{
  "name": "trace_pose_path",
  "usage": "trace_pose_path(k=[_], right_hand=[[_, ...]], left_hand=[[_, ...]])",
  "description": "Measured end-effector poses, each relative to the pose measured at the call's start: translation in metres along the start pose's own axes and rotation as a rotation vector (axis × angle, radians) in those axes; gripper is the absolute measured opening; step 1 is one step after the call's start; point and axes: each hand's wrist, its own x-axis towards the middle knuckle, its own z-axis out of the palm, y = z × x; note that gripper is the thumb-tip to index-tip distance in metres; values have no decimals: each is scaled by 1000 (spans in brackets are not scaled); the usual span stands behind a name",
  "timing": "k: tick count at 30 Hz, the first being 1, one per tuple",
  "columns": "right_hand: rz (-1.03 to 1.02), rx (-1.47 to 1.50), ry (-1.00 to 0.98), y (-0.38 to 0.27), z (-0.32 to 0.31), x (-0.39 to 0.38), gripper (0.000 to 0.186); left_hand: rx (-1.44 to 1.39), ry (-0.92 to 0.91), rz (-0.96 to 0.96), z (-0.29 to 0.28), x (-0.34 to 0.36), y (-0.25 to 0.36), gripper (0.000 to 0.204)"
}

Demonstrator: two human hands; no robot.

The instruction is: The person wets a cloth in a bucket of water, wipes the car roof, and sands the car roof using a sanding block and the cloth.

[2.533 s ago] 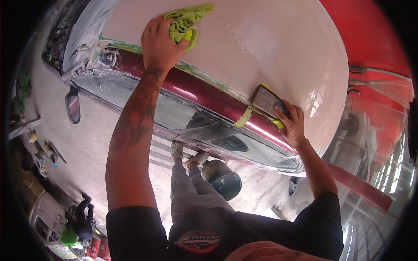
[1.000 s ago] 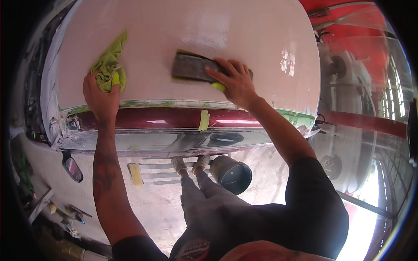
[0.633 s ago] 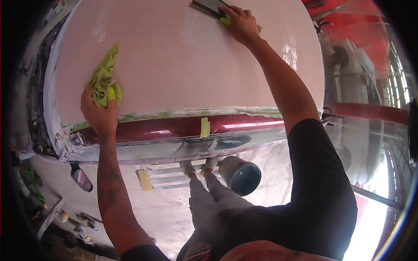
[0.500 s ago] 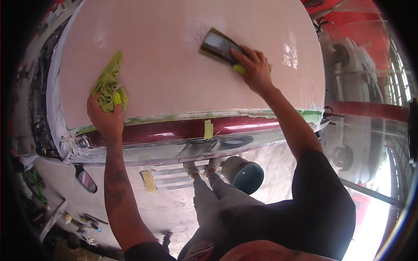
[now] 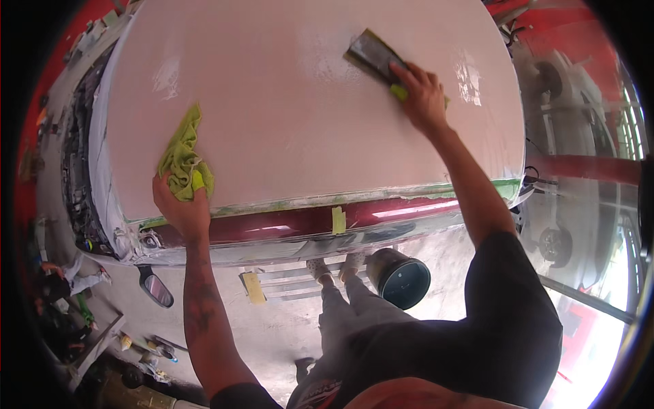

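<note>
A broad, pinkish car roof [image 5: 259,123] spreads in front of me, wet and shiny in patches. On its left part my left hand [image 5: 182,213] is closed around a crumpled yellow-green cloth [image 5: 182,153], whose loose end trails away over the surface. Farther off on the right, my right hand [image 5: 424,99] grips the near end of a dark sanding block [image 5: 371,53]. The block lies flat against the roof, slanting up to the left. Something bright yellow-green shows at the fingertips of both hands.
Below the roof edge run a dark red strip [image 5: 266,226] with a piece of tape [image 5: 338,219] and sheets of clear plastic. A dark bucket [image 5: 390,255] stands beside my feet. Left of them are a yellow pad [image 5: 253,288] and a side mirror [image 5: 158,290]. Clutter lines the left floor.
My right hand has slid the sanding block farther away across the roof. My left hand and the cloth keep their place on it, while the whole view has shifted slightly.
</note>
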Motion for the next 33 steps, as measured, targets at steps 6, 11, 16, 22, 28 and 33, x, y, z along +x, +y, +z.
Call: trace_pose_path(k=[6,11,16,22,28,33], right_hand=[[-168,81,-174,-42,-32,-67,61],[-163,-45,28,-57,53,113,47],[-186,79,-58,-101,6,17,52],[-434,137,-225,-120,-31,-53,58],[-261,-66,-37,-146,57,143,50],[-353,91,-77,-173,8,8,54]], left_hand=[[44,4,10,0,1,-2,63],[81,3,26,2,-1,-6,65],[64,23,-20,-2,1,-1,64],[85,22,15,-2,2,1,63],[53,30,19,-2,-1,0,63],[81,32,16,-6,1,3,62]])
